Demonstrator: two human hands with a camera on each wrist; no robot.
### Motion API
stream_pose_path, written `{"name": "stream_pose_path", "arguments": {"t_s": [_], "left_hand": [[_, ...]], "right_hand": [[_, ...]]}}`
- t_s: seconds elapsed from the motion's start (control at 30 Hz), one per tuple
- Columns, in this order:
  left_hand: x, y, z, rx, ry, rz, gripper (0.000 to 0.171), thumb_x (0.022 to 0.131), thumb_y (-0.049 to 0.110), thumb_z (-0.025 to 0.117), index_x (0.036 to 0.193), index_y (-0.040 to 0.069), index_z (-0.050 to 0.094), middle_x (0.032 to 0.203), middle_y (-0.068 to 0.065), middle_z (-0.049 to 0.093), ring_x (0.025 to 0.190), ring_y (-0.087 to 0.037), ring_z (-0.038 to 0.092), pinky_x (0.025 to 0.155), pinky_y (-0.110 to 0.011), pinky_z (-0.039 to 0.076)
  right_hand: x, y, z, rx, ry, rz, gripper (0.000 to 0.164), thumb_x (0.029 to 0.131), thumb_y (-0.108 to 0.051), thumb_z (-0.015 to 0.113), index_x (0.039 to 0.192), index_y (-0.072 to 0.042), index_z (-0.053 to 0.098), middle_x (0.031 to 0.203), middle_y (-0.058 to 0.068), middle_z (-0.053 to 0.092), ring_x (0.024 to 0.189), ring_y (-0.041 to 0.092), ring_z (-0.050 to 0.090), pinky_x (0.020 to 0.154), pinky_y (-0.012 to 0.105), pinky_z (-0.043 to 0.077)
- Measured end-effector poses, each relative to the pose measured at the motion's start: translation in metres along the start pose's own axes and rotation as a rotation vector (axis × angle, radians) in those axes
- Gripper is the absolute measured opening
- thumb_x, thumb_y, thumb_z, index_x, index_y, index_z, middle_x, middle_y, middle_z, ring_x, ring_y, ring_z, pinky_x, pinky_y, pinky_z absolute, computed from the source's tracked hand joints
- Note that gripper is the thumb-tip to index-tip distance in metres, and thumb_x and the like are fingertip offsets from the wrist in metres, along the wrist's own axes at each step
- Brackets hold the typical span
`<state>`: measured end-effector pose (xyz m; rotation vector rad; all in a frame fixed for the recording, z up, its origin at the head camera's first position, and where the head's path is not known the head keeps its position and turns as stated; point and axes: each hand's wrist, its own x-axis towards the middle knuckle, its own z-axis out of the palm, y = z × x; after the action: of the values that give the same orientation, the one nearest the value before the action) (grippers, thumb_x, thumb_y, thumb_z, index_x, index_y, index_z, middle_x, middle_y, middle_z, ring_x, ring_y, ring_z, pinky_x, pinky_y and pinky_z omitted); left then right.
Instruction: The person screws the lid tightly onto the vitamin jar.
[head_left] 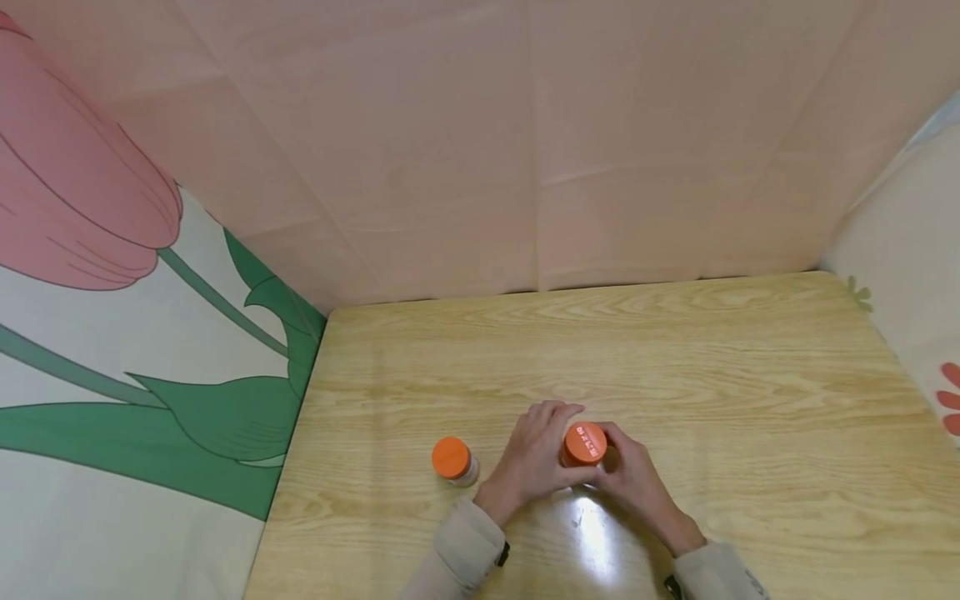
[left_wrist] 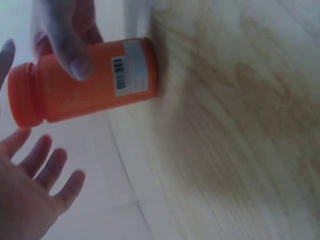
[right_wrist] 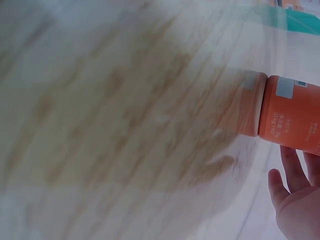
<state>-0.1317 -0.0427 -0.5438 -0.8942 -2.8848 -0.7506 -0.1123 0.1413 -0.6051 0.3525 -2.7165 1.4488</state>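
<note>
An orange bottle point(head_left: 585, 445) with an orange screw cap stands upright on the wood-grain table; white print marks the cap's top. My right hand point(head_left: 637, 483) grips its body from the right, the thumb point(left_wrist: 75, 60) lying along the near side above a white barcode label. On the other side, my left hand point(head_left: 534, 457) is cupped around the bottle with fingers spread and loosely bent. One of its fingertips is right at the cap's edge in the left wrist view. Fingers of the right hand point(right_wrist: 300, 210) show behind the bottle point(right_wrist: 292, 115) in the right wrist view.
A second bottle point(head_left: 453, 460), orange-capped with a pale body, stands left of my left wrist. The glossy table point(head_left: 750, 375) ends at a pink cloth backdrop point(head_left: 435, 167). A floral cloth point(head_left: 225, 350) hangs along the left edge, another pale one point(head_left: 907, 250) along the right.
</note>
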Motion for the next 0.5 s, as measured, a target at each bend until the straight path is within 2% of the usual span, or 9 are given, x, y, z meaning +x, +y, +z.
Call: {"name": "stream_pose_path", "arguments": {"t_s": [0.17,0.33,0.5], "left_hand": [[-0.002,0.001,0.010,0.043,0.112,-0.003,0.083,0.075,0.068,0.073,0.137,0.019,0.051,0.122,0.003,0.055,0.111,-0.012,0.052,0.093,-0.026,0.045],[-0.002,0.000,0.015,0.034,0.150,0.005,0.073,0.074,0.066,0.075,0.127,0.020,0.057,0.113,0.005,0.056,0.101,-0.009,0.051,0.086,-0.021,0.042],[-0.002,-0.002,0.016,0.015,0.170,0.031,0.064,0.075,0.060,0.076,0.122,0.019,0.060,0.108,0.006,0.057,0.096,-0.008,0.050,0.083,-0.019,0.041]], "right_hand": [[0.000,0.001,0.000,0.027,-0.025,0.012,0.063,0.069,-0.003,0.087,0.124,-0.001,0.057,0.123,0.017,0.067,0.119,0.037,0.061,0.103,0.058,0.044],[-0.001,0.003,0.001,0.025,-0.011,0.003,0.062,0.068,-0.002,0.087,0.123,0.000,0.057,0.123,0.018,0.067,0.118,0.039,0.061,0.101,0.058,0.045],[-0.001,0.004,0.005,-0.006,0.023,-0.010,0.063,0.067,-0.005,0.089,0.122,-0.001,0.057,0.120,0.014,0.069,0.113,0.029,0.064,0.098,0.044,0.052]]}}
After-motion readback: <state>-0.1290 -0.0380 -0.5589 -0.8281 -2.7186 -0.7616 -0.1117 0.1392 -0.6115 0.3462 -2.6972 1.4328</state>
